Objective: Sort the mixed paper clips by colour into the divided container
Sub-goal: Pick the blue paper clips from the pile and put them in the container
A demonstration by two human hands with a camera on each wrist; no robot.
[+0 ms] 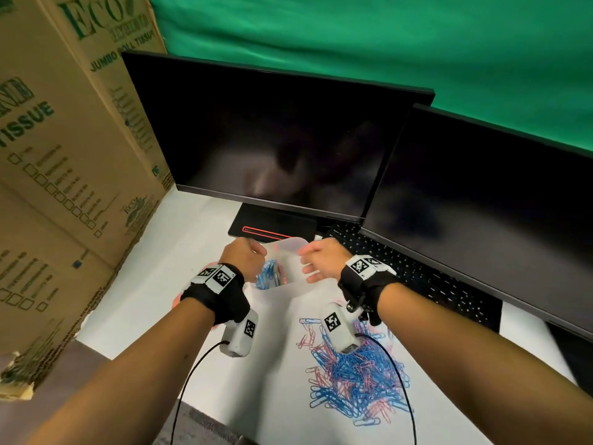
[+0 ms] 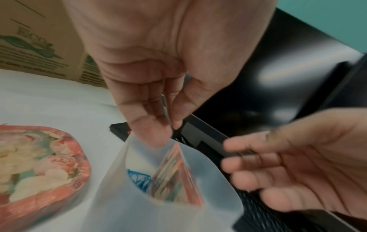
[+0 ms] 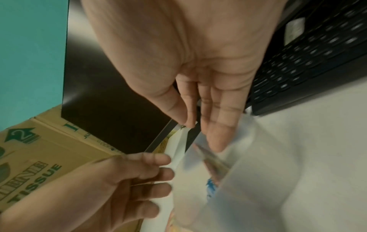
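Observation:
A mixed pile of blue and pink paper clips [image 1: 353,380] lies on a white sheet of paper [image 1: 272,348] at the front right. Further back, blue clips [image 1: 266,276] [image 2: 139,179] sit in a floral-walled container [image 2: 172,172]. A curled translucent white sheet [image 1: 287,261] [image 2: 119,196] stands over it. My left hand [image 1: 247,252] [image 2: 168,127] pinches that sheet's top edge between thumb and fingers. My right hand [image 1: 308,261] [image 3: 190,124] hovers just right of the sheet with its fingers straight, holding nothing that I can make out.
A floral, pink-rimmed lid or tin [image 2: 39,164] lies left of the container. Two dark monitors [image 1: 272,139] [image 1: 481,203] and a black keyboard [image 1: 401,261] stand close behind and to the right. Cardboard boxes [image 1: 64,155] wall off the left side.

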